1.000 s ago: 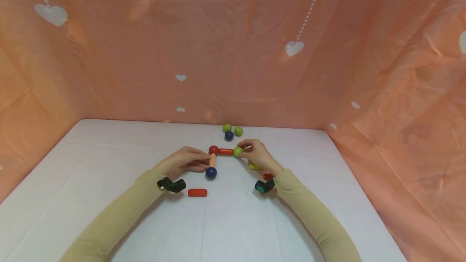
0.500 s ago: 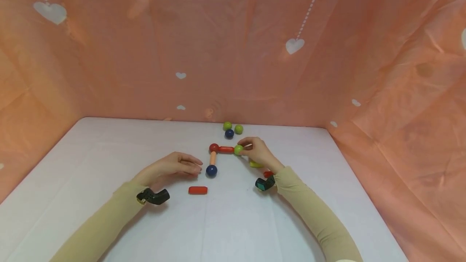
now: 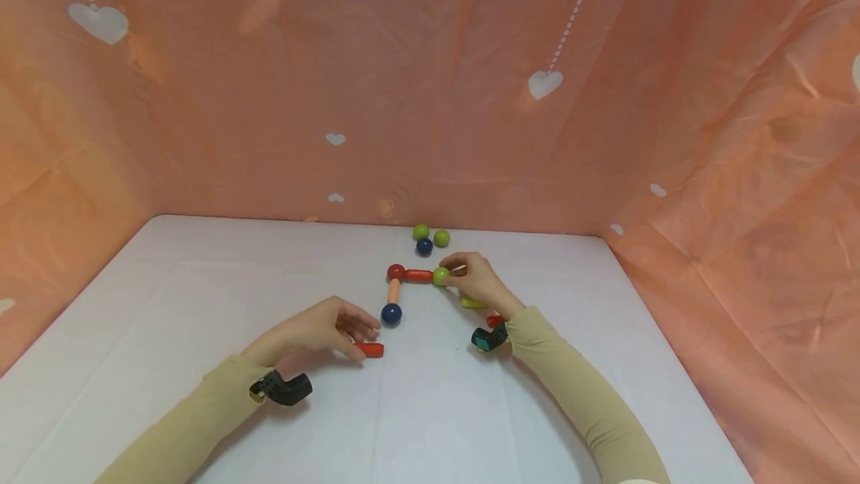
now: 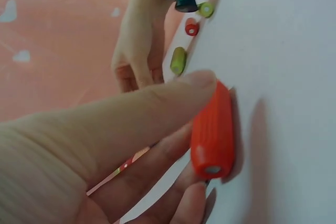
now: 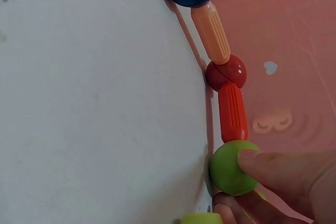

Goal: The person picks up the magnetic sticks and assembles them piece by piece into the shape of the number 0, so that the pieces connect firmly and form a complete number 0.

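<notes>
In the head view, my left hand (image 3: pixel 324 329) hovers around a short red magnetic rod (image 3: pixel 372 350) lying on the table. In the left wrist view, the thumb overlaps the far end of that rod, with the other fingers loosely bent on its other side. My right hand (image 3: pixel 478 280) pinches a green ball (image 5: pixel 233 169) between thumb and fingers. That ball ends an L-shaped chain: a second red rod (image 5: pixel 232 111), a dark red ball (image 5: pixel 227 73), a peach rod (image 5: pixel 211 32) and a dark blue ball (image 3: pixel 391 314).
Two green balls (image 3: pixel 441 238) and another blue ball (image 3: pixel 424 246) sit near the table's back edge. Beside the right wrist lie a yellow-green rod (image 3: pixel 473 303) and a red rod (image 3: pixel 495 320), partly covered by the arm. Orange cloth (image 3: pixel 269 95) encloses the white table (image 3: pixel 222 267).
My left hand has left the peach rod, drawn back and come forward to the loose red rod. My right hand stays on the green ball, and the chain keeps its place.
</notes>
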Tool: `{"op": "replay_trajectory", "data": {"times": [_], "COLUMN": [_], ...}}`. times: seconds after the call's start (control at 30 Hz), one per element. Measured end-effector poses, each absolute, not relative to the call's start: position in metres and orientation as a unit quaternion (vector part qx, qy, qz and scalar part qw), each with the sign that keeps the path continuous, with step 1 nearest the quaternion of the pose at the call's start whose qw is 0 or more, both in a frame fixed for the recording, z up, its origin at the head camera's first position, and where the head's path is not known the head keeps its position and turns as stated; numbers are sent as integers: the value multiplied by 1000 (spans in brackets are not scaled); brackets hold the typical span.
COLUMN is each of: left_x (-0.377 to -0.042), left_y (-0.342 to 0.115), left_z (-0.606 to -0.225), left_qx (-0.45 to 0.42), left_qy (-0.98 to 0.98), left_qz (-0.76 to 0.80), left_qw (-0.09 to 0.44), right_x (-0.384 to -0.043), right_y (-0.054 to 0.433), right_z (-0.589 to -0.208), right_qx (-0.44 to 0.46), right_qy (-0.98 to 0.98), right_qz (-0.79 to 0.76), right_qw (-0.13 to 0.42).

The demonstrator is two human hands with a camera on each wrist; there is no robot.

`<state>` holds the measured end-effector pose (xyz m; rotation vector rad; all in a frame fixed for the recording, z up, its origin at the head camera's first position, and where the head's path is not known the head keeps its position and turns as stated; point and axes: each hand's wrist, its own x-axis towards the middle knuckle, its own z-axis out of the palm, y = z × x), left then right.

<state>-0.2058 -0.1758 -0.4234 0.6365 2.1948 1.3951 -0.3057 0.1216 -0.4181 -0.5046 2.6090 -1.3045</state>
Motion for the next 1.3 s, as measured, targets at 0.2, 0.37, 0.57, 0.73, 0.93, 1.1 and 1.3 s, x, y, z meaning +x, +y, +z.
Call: {"op": "replay_trajectory", "data": {"times": [0.2,0.37,0.57,0.73,0.93,1.1,1.3], "left_x": [-201,-201,-201,-201,-198,-193,-188], "left_y": [-166,-163,-165,-166,-158,-145,-132], "left_z": [-422,-423,-421,-420,-421,-428,-432], "left_qx": [241,245,249,222,158,79,-13], "left_qy": [834,845,837,814,781,763,737], "left_qz": [457,441,454,500,561,605,645], "left_qw": [194,177,179,195,224,213,198], "right_x": [-306,-306,-306,-306,-306,-307,-308], "right_y": [122,121,120,121,122,123,123], "right_z": [-419,-417,-417,-417,-418,-418,-418], "right_qx": [-168,-165,-164,-164,-163,-162,-162], "right_qy": [877,876,876,876,877,876,874], "right_qz": [-442,-443,-444,-443,-443,-445,-447], "right_qw": [89,91,93,96,93,94,97]}}
